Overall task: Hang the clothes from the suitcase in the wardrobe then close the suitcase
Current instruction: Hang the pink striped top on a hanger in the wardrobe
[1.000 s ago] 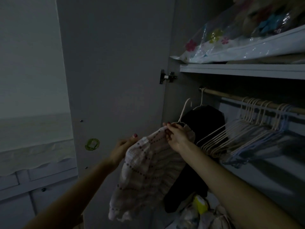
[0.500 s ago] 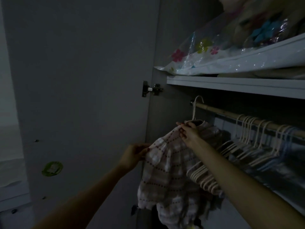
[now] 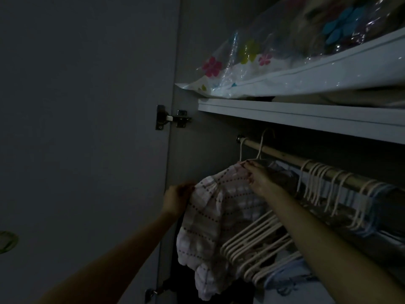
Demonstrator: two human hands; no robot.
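Note:
A pale pink checked garment (image 3: 210, 218) hangs on a white hanger (image 3: 260, 148) whose hook reaches the wooden rail (image 3: 285, 156) inside the dim wardrobe. My right hand (image 3: 258, 178) pinches the garment's top at the hanger's neck. My left hand (image 3: 177, 200) grips the garment's left shoulder edge. The suitcase is out of view.
Several empty white hangers (image 3: 328, 189) crowd the rail to the right. A shelf (image 3: 306, 115) above carries a clear flowered storage bag (image 3: 252, 69). The open wardrobe door (image 3: 87, 128) stands to the left, with a hinge (image 3: 171, 117). Dark clothing hangs below and behind.
Both hands lifted the garment up and right towards the rail; the hanger hook now sits at the rail. The view has swung closer into the wardrobe.

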